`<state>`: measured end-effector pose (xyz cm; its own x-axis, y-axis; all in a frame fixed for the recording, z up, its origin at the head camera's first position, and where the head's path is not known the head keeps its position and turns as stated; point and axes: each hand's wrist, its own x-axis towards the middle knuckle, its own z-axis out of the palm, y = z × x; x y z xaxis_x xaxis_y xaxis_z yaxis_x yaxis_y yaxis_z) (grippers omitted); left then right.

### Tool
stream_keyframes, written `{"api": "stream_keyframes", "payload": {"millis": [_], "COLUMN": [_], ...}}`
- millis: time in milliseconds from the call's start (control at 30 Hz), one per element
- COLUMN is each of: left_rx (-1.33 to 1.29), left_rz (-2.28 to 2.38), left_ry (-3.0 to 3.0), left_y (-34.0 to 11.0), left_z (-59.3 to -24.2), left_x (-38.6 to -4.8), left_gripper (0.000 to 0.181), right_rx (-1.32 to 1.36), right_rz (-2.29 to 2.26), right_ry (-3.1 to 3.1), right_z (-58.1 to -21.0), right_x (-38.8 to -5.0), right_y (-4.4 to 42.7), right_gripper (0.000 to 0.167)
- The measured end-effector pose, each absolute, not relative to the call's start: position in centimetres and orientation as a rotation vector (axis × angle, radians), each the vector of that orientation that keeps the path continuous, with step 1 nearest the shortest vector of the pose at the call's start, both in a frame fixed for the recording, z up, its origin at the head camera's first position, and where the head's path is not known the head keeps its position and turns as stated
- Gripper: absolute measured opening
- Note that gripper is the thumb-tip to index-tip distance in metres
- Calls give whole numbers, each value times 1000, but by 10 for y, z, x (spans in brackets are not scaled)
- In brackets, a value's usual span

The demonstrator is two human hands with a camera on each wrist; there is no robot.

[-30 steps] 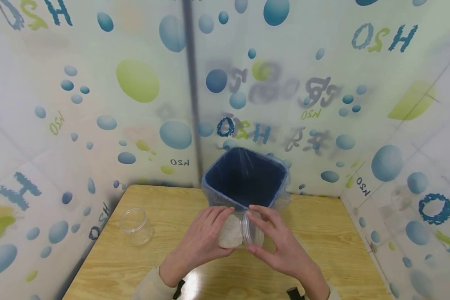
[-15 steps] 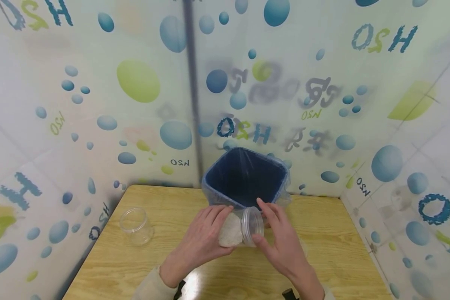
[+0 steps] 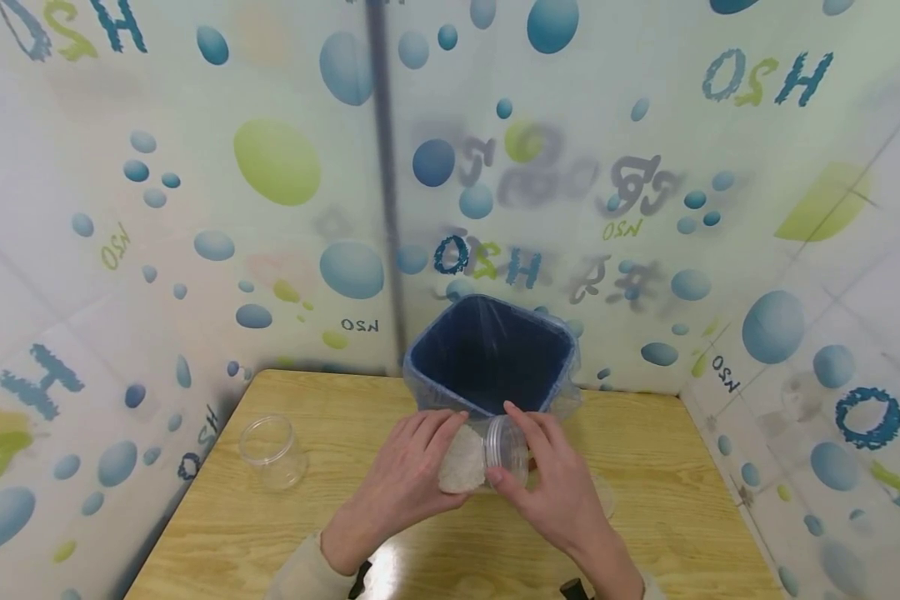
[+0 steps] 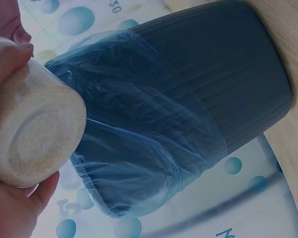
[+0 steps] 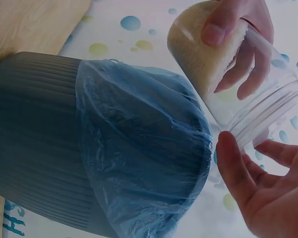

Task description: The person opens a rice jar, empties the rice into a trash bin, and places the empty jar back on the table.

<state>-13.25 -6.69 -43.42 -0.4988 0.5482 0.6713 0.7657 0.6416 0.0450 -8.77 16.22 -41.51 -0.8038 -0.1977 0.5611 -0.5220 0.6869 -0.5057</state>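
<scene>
A clear plastic jar [image 3: 461,462], lying on its side in the air, holds whitish grains at its left end. My left hand [image 3: 408,467] grips it around the filled part. The left wrist view shows the jar's round base [image 4: 39,139]. At the other end, the thumb and fingers of my right hand [image 3: 558,487] are placed on either side of the ringed clear rim [image 5: 268,111]. Whether a separate lid sits on that rim is hard to tell. Behind both hands stands a dark blue bin [image 3: 442,392] with a thin plastic liner [image 5: 139,129] folded over its edge.
An open clear jar [image 3: 281,471] stands on the left of the wooden table [image 3: 330,400]. A faint clear round piece [image 3: 603,496] lies right of my right hand. Patterned sheeting [image 3: 270,250] surrounds the table at the back and sides.
My right hand loosened from the ringed end, its fingers spreading, then came back around it with the wrist lower. The left hand and jar have hardly moved.
</scene>
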Motion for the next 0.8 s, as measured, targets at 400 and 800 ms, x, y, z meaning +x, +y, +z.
{"api": "stream_keyframes", "payload": {"millis": [400,800], "left_rx": [-1037,-1044], "left_rz": [-490,-500], "left_ry": [-2235,-2208], "left_y": [-69,-70], "left_z": [-434,-436], "left_x": [-133,-136], "left_gripper": [97,99], "right_rx": [756,941], "right_rz": [1011,984], "right_ry": [-2364,-2330], "right_z": [-419,-417], "right_x": [-92,-95], "right_y": [172,178], "right_gripper": [73,70]}}
